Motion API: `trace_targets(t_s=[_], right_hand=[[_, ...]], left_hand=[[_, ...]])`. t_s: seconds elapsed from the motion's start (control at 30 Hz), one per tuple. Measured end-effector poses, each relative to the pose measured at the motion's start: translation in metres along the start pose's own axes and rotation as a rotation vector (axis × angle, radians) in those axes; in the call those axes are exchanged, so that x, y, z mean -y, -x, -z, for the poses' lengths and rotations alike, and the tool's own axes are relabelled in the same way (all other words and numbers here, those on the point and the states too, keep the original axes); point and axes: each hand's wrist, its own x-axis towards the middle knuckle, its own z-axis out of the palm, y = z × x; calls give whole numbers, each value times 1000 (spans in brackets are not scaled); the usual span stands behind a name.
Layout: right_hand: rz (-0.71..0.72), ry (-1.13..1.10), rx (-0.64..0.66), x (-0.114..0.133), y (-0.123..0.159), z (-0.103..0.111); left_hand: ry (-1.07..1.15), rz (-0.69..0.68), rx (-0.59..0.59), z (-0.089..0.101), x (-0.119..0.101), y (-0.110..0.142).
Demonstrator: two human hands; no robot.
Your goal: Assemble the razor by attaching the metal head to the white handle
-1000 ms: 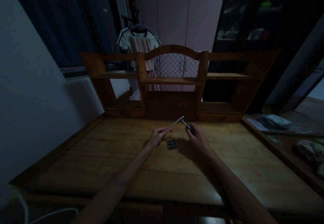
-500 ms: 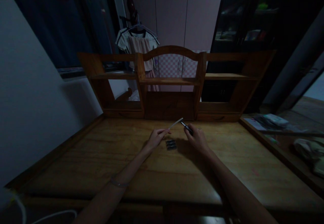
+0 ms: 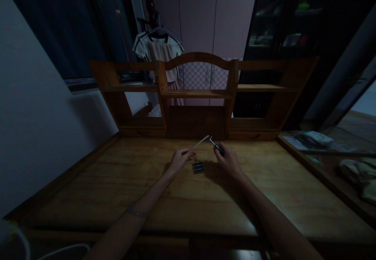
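Observation:
Pinched in my left hand is a thin white stick, slanting up to the right. My right hand is closed around a slim black-and-silver handle, shaped like a razor handle. Its shiny, small hooked end points up and left. The stick's tip and this end are close together with a small gap between them. A small dark pack with three strips lies flat on the wooden desk, below and between my hands.
A wooden shelf unit runs along the desk's back edge. At the right, past the raised edge, lie papers and plastic and crumpled cloth. Clothes hang behind the shelf. A white cable is at the lower left.
The white stick has shifted slightly left and away from the handle's metal end, widening the gap between them. My right hand and the dark pack look nearly unchanged.

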Motion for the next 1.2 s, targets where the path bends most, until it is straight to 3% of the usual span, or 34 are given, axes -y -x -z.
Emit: trace_targets(t_s=[0.27, 0.5, 0.73, 0.9, 1.1, 1.2], right_hand=[[-18, 11, -3, 1, 0, 1], [-77, -40, -49, -4, -3, 2], [-102, -88, -21, -4, -3, 2], [-110, -107, -58, -2, -3, 4], [-108, -98, -26, -5, -3, 2], [-105, -111, -17, -5, -3, 1]], left_hand=[[13, -12, 79, -1, 1, 0], [50, 29, 57, 2, 0, 0], [78, -32, 172, -3, -6, 6], [80, 31, 143, 1, -7, 6], [96, -51, 177, -2, -9, 7], [52, -3, 155, -3, -8, 6]])
